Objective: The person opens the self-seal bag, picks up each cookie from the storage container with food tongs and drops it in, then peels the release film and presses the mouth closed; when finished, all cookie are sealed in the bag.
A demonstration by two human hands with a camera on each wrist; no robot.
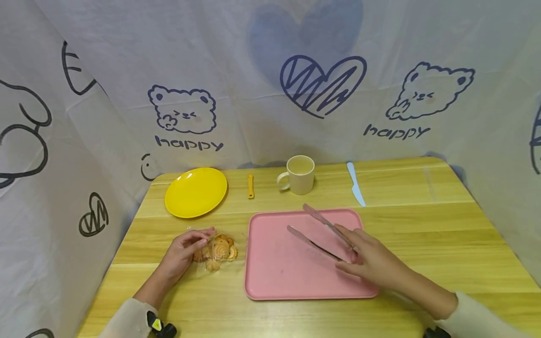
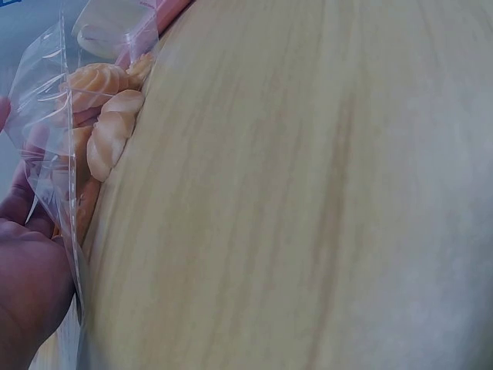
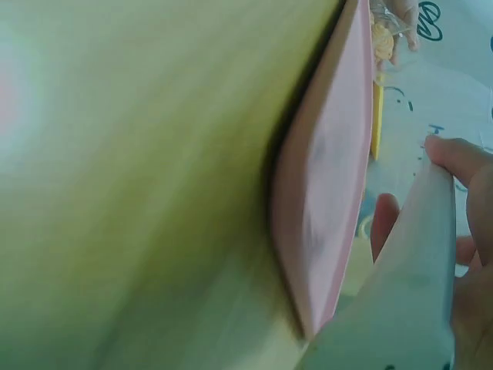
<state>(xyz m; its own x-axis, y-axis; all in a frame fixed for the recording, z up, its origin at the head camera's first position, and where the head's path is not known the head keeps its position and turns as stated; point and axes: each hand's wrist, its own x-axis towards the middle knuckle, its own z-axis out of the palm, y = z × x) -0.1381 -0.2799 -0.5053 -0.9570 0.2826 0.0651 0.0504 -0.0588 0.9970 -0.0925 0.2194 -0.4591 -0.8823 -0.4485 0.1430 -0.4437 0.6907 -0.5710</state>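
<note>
A clear plastic bag of cookies (image 1: 220,249) lies on the wooden table, left of a pink tray (image 1: 274,277). My left hand (image 1: 184,251) holds the bag by its left side; in the left wrist view, swirled and twisted cookies (image 2: 114,137) show through the film. Metal tongs (image 1: 313,242) are in my right hand (image 1: 372,258), thumb on one arm and fingers on the other. Their arms stand spread over the tray, tips pointing up and left, with nothing between them. The right wrist view shows the wide back end of the tongs close up.
Along the back stand a yellow plate (image 1: 196,192), a small yellow handle-like piece (image 1: 251,187), a cream mug (image 1: 300,175) and a light blue plastic knife (image 1: 355,184). White cloth with drawings (image 1: 245,117) hangs behind and at both sides of the table.
</note>
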